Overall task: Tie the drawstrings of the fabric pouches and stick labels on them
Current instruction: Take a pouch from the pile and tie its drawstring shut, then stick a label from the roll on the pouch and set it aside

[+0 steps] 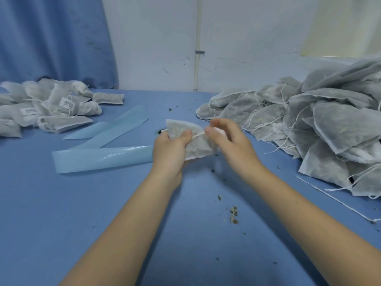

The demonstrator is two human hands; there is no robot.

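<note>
My left hand (171, 145) grips the pouch (186, 139) above the table (103, 203), anchoring it while my right hand (228, 139) pinches its drawstring (198, 135) taut for knotting. Untied pouches (319, 124) wait right; labelled ones (51, 106) left.

A solid mid-blue cloth (103, 213) is spread over the table. Pale grey-white translucent fabric, mottled by darker contents, is seen on the held pouch (185, 139), on the right heap (321, 124) and on the far-left pile (51, 106). White labels (67, 103) with dark barcode print are carried by the left pile. White drawstrings (257, 124) trail from the right heap. Glossy light-blue strips (103, 158) lie left of centre. Brownish-green crumbs (234, 214) are scattered nearby. The far wall (237, 38) is white; the far-left curtain (51, 38) is blue.
</note>
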